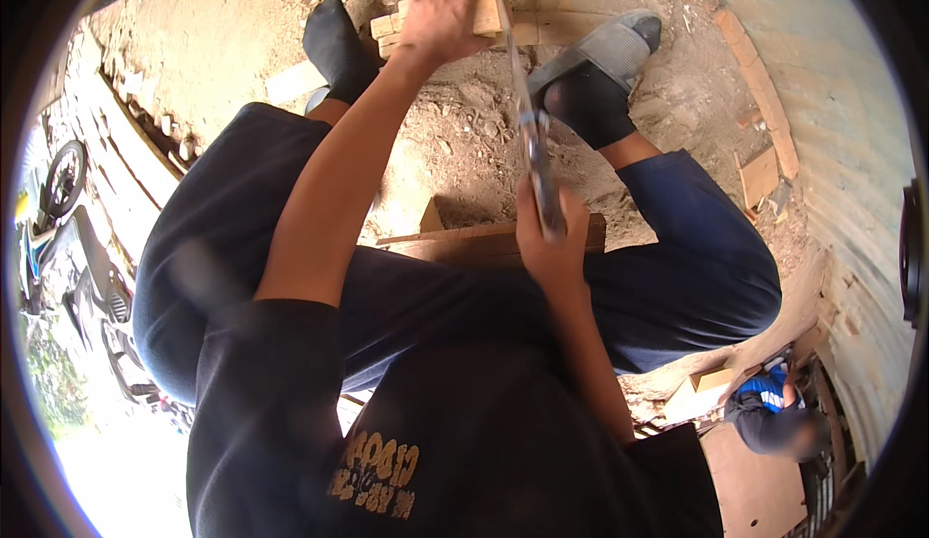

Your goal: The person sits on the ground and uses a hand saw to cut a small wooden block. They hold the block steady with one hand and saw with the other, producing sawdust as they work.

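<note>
My left hand is closed over a short stack of light wood pieces lying across a wooden board at the top of the view. My right hand grips the handle of a hand saw between my legs. The saw's narrow, slightly blurred blade reaches forward to the right end of the stack, just beside my left fingers. My feet flank the work: a black-socked foot at left and a foot with a grey sandal at right. Behind my right hand is a low wooden piece.
Wood offcuts and a long plank lie on the dirt floor beside a corrugated metal sheet at right. A motorcycle stands at left. Another person crouches at lower right near a cardboard-coloured panel.
</note>
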Demonstrator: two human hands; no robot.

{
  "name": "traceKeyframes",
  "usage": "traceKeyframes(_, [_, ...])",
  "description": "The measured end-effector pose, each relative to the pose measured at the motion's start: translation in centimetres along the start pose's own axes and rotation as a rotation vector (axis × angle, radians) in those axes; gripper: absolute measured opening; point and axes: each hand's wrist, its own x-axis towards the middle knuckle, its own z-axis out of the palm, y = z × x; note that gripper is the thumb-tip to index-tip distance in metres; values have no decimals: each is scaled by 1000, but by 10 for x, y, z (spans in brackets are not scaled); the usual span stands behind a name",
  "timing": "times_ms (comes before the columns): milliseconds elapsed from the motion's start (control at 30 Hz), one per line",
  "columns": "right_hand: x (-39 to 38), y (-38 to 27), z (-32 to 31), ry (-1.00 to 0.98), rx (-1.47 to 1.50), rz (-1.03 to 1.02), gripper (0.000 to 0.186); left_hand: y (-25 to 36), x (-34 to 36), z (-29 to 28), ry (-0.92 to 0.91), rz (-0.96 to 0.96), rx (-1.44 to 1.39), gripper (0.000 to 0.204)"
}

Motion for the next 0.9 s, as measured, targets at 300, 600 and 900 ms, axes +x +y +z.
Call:
traceKeyframes(300, [-27,-14,-15,-61,-137,20,17,-1,9,2,-60,-12,-66,93])
traceKeyframes(600, [-34,-36,-27,-125,-117,114,10,-15,22,3,-61,-12,-71,93])
traceKeyframes(900, [-47,-44,-38,-141,-165,186,11,-8,25,1,-145,-19,-100,95])
